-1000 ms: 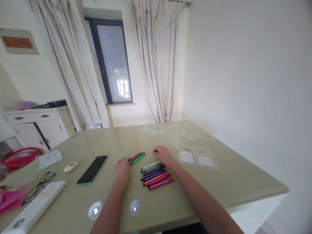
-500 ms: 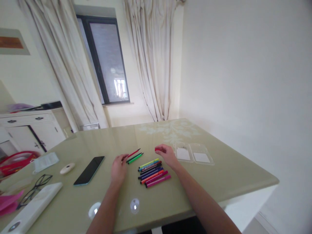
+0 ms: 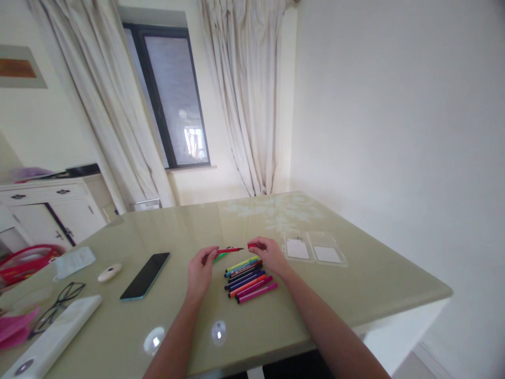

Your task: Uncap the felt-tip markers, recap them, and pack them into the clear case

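My left hand is closed round a red felt-tip pen, whose bare dark tip points right. Between the fingertips of my right hand is a small red pen cap, a short gap away from that tip. Behind my left fingers lies a green felt-tip pen, partly hidden. Several capped felt-tip pens in yellow, blue, black, orange and pink lie side by side on the table between my forearms.
A clear plastic case lies unfolded at the right. On the left are a phone, a cream oval object, a face mask, glasses and a long white device. The table meets a wall at right.
My left hand has moved right and slightly up with the red felt-tip pen, now more level and close to the cap. My right hand has shifted slightly left.
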Action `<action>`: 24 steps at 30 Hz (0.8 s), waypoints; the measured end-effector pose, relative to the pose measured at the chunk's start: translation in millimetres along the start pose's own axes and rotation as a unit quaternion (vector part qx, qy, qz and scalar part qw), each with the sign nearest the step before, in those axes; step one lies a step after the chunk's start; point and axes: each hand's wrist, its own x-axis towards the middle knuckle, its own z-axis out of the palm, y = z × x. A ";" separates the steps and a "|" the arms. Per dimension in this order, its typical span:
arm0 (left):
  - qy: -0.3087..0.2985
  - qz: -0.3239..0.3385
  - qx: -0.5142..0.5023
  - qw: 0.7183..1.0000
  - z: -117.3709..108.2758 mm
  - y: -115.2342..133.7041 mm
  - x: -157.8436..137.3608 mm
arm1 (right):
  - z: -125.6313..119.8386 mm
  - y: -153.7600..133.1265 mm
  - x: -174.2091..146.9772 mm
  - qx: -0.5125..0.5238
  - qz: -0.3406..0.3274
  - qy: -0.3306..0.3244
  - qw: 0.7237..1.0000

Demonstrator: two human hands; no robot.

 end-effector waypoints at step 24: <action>-0.104 -0.036 -0.072 0.991 14.6 15.0 -10.8 | 3.2 2.2 -4.4 0.062 0.048 -0.046 0.996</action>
